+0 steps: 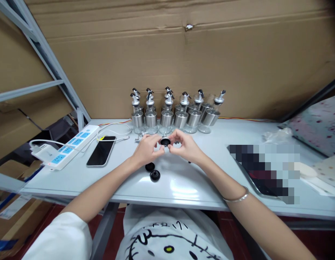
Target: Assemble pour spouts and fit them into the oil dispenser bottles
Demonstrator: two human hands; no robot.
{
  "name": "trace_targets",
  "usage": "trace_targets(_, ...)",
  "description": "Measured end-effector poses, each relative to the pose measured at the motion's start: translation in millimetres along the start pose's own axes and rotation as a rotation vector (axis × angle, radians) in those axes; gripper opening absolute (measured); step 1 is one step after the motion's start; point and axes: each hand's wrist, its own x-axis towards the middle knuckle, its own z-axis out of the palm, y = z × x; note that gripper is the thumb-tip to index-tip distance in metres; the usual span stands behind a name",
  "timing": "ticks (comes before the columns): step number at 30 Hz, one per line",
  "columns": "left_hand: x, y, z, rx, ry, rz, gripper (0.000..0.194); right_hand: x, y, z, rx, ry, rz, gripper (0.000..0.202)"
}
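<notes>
My left hand (151,147) and my right hand (184,146) meet above the table, with fingertips pinched round a bottle pourer (165,141). Its round black base faces me, and a bit of silver shows above it; the rest is hidden by my fingers. Below my left hand lie two black round stoppers, one (149,166) partly behind the other (155,176). Silver pourer parts (139,138) lie beside my left hand, partly covered. Behind my hands stand several glass oil bottles (166,119) with steel sleeves, most topped with silver-and-black pourers.
At left are a white power strip (72,147) with blue sockets, a white cable (113,139) and a phone (101,151). A dark device (256,173), partly blurred out, and clear plastic (277,135) lie at right. Cardboard (162,54) walls the back; a metal frame (48,54) rises at left.
</notes>
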Motion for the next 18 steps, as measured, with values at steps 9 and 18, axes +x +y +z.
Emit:
trace_targets(9, 0, -6, -0.7, -0.190, 0.046, 0.154, 0.032, 4, 7, -3, 0.058, 0.055, 0.023, 0.025)
trace_targets(18, 2, -6, -8.6, -0.039, -0.126, 0.166, 0.024, 10, 12, -33, -0.367, 0.084, 0.220, 0.007)
